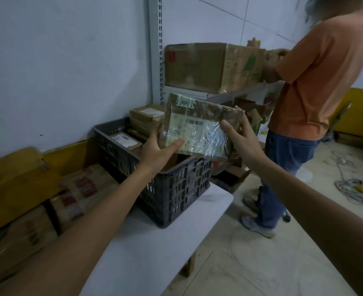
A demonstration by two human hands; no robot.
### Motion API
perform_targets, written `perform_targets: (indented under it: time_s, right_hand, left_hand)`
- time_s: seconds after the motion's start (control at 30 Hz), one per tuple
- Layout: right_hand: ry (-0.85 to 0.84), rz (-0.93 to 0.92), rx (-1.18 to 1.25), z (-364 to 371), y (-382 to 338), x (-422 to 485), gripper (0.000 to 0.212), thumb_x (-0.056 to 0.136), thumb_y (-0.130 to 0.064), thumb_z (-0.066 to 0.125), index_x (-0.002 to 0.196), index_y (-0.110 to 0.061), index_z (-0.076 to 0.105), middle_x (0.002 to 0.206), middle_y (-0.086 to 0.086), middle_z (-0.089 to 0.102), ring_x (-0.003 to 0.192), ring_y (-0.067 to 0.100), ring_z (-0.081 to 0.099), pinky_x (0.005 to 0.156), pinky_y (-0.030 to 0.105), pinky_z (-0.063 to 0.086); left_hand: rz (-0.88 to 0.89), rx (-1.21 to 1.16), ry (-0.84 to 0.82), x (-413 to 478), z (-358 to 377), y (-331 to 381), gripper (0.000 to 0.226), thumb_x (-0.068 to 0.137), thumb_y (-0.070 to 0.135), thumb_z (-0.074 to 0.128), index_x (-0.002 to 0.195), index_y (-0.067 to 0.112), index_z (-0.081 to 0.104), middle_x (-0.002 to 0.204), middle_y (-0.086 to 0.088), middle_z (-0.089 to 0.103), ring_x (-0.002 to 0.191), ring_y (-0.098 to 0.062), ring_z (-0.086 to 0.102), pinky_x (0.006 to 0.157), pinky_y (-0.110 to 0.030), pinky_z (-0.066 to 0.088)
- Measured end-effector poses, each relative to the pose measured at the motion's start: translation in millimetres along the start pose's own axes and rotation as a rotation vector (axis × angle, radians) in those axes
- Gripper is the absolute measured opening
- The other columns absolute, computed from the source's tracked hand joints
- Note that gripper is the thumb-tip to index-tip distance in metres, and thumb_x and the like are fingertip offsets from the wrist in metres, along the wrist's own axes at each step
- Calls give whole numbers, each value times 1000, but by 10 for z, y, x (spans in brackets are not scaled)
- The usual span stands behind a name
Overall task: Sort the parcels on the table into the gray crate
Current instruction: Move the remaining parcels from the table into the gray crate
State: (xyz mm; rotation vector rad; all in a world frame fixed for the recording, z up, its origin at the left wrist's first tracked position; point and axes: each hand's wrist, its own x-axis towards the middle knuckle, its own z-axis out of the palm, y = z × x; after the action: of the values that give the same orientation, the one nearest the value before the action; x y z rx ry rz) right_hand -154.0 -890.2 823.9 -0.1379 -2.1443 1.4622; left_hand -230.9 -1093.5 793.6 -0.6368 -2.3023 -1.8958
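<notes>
1. Brown cartons (22, 227), far left: lying stacked on the floor beside the counter, some showing red print. A yellow band (69, 152) is running along the foot of the wall behind them.

2. White counter (155, 253): carrying the gray crate (176, 189) at its far end, close to the wall.

3. Gray crate, slotted walls: holding small cardboard parcels. A labelled parcel (125, 140) is lying flat low inside, and a taller parcel (145, 117) is sitting higher at the far corner.

4. Left grip (157, 150): pinching the lower left corner of the held parcel (199, 129), with the thumb lying across the front face and the fingers hidden behind.

5. Held parcel, flat cardboard under glossy clear tape: hanging tilted in the air over the crate's open top, its printed shipping label facing the camera.

6. Right grip (240, 137): clasping the parcel's right edge, with the thumb pressing on the front face and one fingertip showing over the upper right corner.

7. Large cardboard box (208, 67): resting on a white shelf behind the crate.

8. Person in an orange shirt (317, 82) and blue jeans: standing at the right and reaching toward the shelf.

9. Coiled cable (355, 189): lying on the tiled floor, far right.
</notes>
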Motion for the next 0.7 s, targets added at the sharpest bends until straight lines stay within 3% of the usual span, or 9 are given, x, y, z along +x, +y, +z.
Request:
perform_targets:
  time_s: [0.13, 0.3, 0.47, 0.6, 0.7]
  right_hand:
    - [-33, -2, -18, -21, 189, 470, 63, 88, -49, 55, 143, -37, 26, 123, -8, 52, 120, 21, 51, 105, 49, 40]
    - [-106, -17, -121, 80, 370, 1166, 65, 89, -47, 53, 145, -27, 26, 123, -3, 55, 110, 15, 53, 101, 39, 40]
    - [-196, 6, -116, 269, 633, 1722, 72, 84, -51, 60, 145, -31, 28, 129, -3, 54, 120, 20, 53, 104, 47, 42]
    - [-307, 1, -146, 423, 864, 2067, 65, 84, -51, 60, 140, -32, 33, 121, -8, 55, 117, 20, 54, 102, 47, 43]
    - [-440, 48, -154, 500, 1051, 2346, 52, 82, -51, 63, 127, -35, 41, 113, -11, 56, 111, 19, 56, 100, 45, 45]
  left_hand:
    - [-24, -12, -3, 435, 217, -198, 81, 76, 46, 69, 143, 25, 29, 133, 1, 53, 122, -19, 50, 105, -43, 41]
    - [-95, -16, 33, 1016, 381, -482, 79, 76, 52, 66, 142, 26, 31, 136, 0, 51, 124, -20, 48, 105, -45, 40]
    - [-149, -11, 43, 1342, 466, -786, 78, 79, 48, 66, 142, 24, 27, 137, 0, 49, 125, -20, 47, 106, -42, 39]
    - [-187, 23, 105, 1468, 442, -966, 79, 81, 41, 66, 144, 23, 24, 133, 2, 52, 122, -16, 50, 96, -27, 40]
    - [-244, 76, 85, 1505, 444, -1094, 92, 76, 44, 70, 146, 36, 11, 134, 5, 51, 121, -16, 50, 102, -35, 41]
